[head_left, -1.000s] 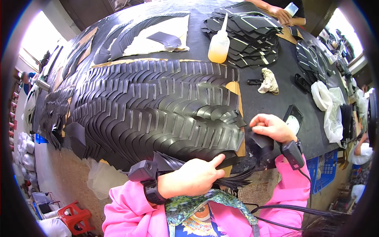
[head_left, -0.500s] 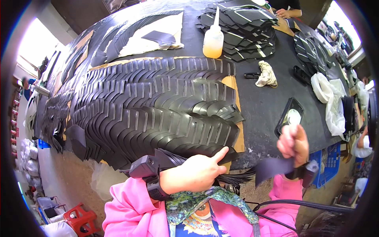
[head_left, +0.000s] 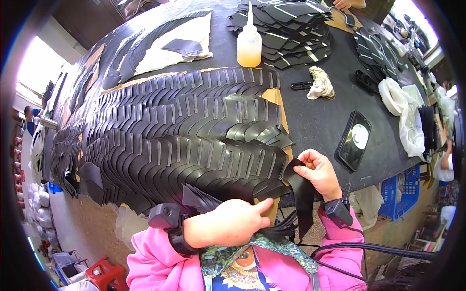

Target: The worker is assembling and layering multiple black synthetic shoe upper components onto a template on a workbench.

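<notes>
My right hand (head_left: pixel 318 172) pinches a curved black leather-like piece (head_left: pixel 302 194) by its upper end, at the right end of the nearest row. The piece hangs down toward the table's front edge. My left hand (head_left: pixel 230 220) is closed round a bundle of similar black pieces (head_left: pixel 206 198), its index finger stretched out to the right. The bundle's ends stick out on both sides of this hand; its fingers underneath are hidden. Beyond my hands, overlapping black pieces (head_left: pixel 187 157) lie in several rows, each showing a lighter strip along one edge.
A squeeze bottle (head_left: pixel 249 48) with amber liquid stands behind the rows. Stacked black panels (head_left: pixel 291 36) lie beside it. To the right are a phone (head_left: pixel 356 140), a crumpled cloth (head_left: pixel 321 83) and a white plastic bag (head_left: pixel 407 116). A co-worker's hand (head_left: pixel 342 4) shows at the far edge.
My right hand has moved left from near the phone to the end of the nearest row, bringing the black piece along. My left hand has shifted slightly left and down with the bundle.
</notes>
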Motion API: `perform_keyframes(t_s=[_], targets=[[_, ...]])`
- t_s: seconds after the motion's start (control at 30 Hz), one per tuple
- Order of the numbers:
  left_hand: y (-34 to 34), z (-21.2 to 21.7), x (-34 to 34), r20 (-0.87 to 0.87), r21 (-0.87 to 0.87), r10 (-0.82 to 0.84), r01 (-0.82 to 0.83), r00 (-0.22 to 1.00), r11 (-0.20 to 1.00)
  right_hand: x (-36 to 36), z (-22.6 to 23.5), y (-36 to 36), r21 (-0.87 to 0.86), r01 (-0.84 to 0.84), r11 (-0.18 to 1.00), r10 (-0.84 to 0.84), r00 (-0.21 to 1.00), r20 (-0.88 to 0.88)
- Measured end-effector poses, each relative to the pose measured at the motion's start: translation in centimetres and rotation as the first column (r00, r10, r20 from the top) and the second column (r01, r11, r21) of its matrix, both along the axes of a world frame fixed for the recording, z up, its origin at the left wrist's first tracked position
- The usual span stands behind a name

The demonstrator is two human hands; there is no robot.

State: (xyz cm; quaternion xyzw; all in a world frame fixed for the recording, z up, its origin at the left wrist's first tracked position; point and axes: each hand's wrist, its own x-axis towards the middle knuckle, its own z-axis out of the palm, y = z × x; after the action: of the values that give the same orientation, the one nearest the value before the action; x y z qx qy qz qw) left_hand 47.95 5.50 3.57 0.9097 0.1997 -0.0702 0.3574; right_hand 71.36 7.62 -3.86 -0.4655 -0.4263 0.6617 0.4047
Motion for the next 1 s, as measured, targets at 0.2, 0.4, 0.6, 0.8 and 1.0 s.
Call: perform_keyframes(t_s=[0.2,0.4,0.6,0.8,1.0], targets=[[-0.2,0.1,-0.1,0.014,0.012,-0.051,0.051,0.999,0.999,-0.5,-0.2,-0.5,-0.012,0.023,1.000,-0.023,1.000,-0.017],[0.0,0.4,0.4,-0.035,0.039,-0.043,0.045,0.998,0.998,-0.7,-0.2,-0.7,0.019,0.030,0.999,-0.030,0.999,0.029],[0.3,-0.3,0.9,-0.042,0.067,0.025,-0.022,0.999,0.997,-0.8,-0.3,-0.7,0.034,0.041,0.999,-0.043,0.997,0.056],[1.0,-0.6,1.2,-0.031,0.059,0.035,-0.033,0.999,0.998,-0.9,-0.2,-0.7,0.043,0.048,0.998,-0.051,0.997,0.065],[1.3,-1.1,1.7,-0.047,0.088,0.048,-0.044,0.998,0.995,-1.0,-0.4,-0.8,0.049,0.054,0.997,-0.058,0.995,0.080]])
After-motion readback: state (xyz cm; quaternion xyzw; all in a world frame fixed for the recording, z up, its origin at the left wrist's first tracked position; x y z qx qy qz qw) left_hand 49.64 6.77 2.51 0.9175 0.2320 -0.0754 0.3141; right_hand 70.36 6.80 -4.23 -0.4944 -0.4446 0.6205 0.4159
